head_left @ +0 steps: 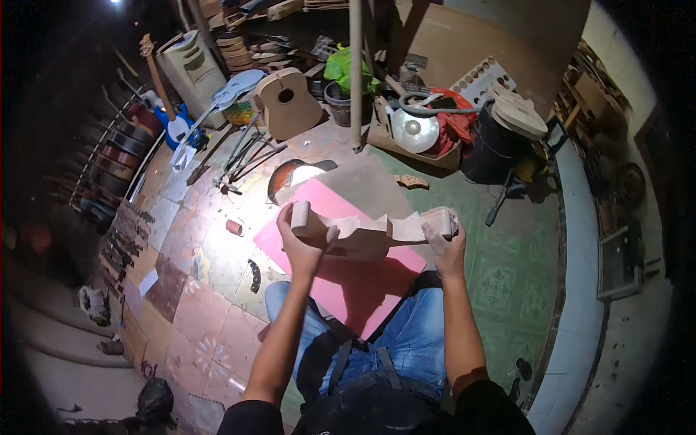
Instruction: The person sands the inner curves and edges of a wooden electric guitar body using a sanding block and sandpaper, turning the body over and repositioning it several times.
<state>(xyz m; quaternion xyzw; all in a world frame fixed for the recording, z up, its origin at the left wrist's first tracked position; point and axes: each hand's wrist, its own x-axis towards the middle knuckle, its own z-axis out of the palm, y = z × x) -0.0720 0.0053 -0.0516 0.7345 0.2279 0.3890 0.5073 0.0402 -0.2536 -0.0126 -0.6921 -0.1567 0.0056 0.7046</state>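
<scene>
An unpainted wooden piece that looks like an electric guitar body [362, 233] is held up edge-on above my lap, with a step and a notch along its upper edge. My left hand [304, 243] grips its left end, the thumb on the near side. Around the right end, the fingers of my right hand [446, 243] are closed. Below it a pink sheet [370, 293] lies on a grey board [370, 181] and reaches to my legs. The body's far side is hidden.
A wooden headstock piece [411, 181] lies beyond the board. Left on the tiles are a reddish cylinder [234, 228] and a dark curved piece [254, 276]. Farther back stand an acoustic guitar body [288, 116], a blue guitar [179, 129], a pole [356, 87] and a black bucket [487, 152].
</scene>
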